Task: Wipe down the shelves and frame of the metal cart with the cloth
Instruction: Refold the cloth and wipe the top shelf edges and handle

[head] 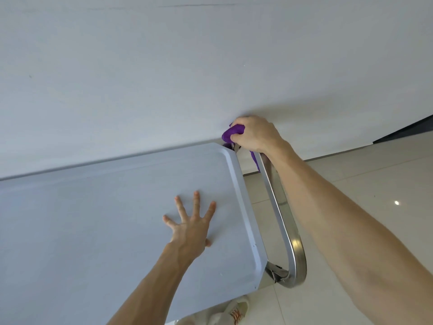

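The metal cart's top shelf (93, 219) fills the lower left, a flat pale tray with a raised rim. A shiny steel handle bar (289, 233) curves along its right end. My right hand (256, 134) grips a purple cloth (233, 133) at the far end of that handle, close to the wall; a strip of the cloth hangs down behind the bar. My left hand (191, 225) lies flat on the shelf with fingers spread, holding nothing.
A white wall (164, 66) stands directly behind the cart. Glossy beige floor tiles (363, 184) stretch to the right, with a dark strip (407, 130) at the far right. A white shoe (234, 313) shows below the shelf.
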`<state>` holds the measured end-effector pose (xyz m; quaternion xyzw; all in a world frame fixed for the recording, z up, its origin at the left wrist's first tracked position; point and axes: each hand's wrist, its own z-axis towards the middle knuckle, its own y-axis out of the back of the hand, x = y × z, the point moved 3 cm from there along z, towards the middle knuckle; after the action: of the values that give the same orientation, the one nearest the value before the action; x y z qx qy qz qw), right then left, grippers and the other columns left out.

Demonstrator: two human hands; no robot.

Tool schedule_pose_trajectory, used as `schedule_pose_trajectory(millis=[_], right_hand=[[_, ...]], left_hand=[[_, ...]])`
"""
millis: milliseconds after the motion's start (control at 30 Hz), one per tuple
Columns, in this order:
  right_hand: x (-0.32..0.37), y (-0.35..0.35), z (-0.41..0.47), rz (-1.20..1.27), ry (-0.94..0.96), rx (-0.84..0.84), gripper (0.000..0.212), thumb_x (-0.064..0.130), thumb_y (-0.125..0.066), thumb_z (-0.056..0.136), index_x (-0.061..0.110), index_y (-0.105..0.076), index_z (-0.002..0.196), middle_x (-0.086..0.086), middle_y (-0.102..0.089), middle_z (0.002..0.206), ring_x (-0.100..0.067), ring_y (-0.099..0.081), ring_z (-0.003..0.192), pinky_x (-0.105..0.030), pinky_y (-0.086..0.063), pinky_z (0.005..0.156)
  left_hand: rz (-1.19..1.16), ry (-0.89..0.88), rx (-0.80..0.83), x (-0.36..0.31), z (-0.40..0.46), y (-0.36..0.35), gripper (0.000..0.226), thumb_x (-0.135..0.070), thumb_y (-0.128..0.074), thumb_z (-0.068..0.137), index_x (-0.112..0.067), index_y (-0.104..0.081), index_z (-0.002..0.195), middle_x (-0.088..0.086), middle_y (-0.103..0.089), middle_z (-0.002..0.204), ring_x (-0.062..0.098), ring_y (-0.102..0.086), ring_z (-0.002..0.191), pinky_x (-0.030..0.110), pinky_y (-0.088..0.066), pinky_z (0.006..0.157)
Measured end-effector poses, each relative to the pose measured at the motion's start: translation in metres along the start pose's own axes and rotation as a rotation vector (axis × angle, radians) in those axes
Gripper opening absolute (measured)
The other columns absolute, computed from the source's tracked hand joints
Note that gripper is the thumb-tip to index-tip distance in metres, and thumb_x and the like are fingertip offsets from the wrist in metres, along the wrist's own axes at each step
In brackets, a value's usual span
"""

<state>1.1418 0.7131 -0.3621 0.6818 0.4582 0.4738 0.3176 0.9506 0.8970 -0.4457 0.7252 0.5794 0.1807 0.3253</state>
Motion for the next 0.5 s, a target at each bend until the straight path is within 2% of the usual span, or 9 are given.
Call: schedule_pose_trajectory(millis=[100, 200, 367, 500], right_hand=[[-0.012, -0.010, -0.039, 0.054, 0.079, -0.217, 0.034, 0.034, -0.061, 0.087, 0.037, -0.061, 0.121, 0.007, -0.054, 0.130, -0.022, -0.061, 0.103, -0.032, -0.045, 0.080], [-0.021, -0.022, -0.086, 0.046, 0.166, -0.362, 0.042, 0.034, -0.064, 0.087, 0.039, -0.055, 0.127, 0.009, -0.044, 0.141, -0.023, -0.064, 0.096, -0.031, -0.048, 0.070], [-0.037, -0.040, -0.157, -0.025, 0.135, -0.417, 0.053, 0.039, -0.065, 0.086, 0.049, -0.044, 0.134, 0.014, -0.037, 0.145, -0.017, -0.064, 0.094, -0.030, -0.056, 0.061], [-0.046, -0.052, -0.200, -0.073, 0.096, -0.407, 0.057, 0.038, -0.066, 0.085, 0.049, -0.042, 0.135, 0.015, -0.037, 0.144, -0.017, -0.064, 0.090, -0.031, -0.056, 0.056]], left_hand=[[-0.018, -0.002, 0.003, 0.000, -0.001, 0.001, 0.100, -0.040, -0.062, 0.092, -0.037, 0.018, 0.151, 0.011, 0.038, 0.154, 0.060, 0.027, 0.135, 0.081, -0.021, 0.100], [-0.043, -0.004, 0.005, -0.001, -0.002, 0.002, 0.100, -0.039, -0.063, 0.092, -0.038, 0.016, 0.151, 0.010, 0.037, 0.155, 0.058, 0.028, 0.135, 0.081, -0.019, 0.100], [-0.092, -0.010, -0.018, 0.000, -0.006, 0.002, 0.099, -0.036, -0.064, 0.092, -0.039, 0.014, 0.152, 0.009, 0.037, 0.155, 0.056, 0.030, 0.135, 0.082, -0.015, 0.101], [-0.116, -0.025, -0.057, 0.000, -0.011, 0.002, 0.099, -0.037, -0.067, 0.090, -0.040, 0.010, 0.153, 0.007, 0.033, 0.157, 0.055, 0.029, 0.137, 0.082, -0.014, 0.101]])
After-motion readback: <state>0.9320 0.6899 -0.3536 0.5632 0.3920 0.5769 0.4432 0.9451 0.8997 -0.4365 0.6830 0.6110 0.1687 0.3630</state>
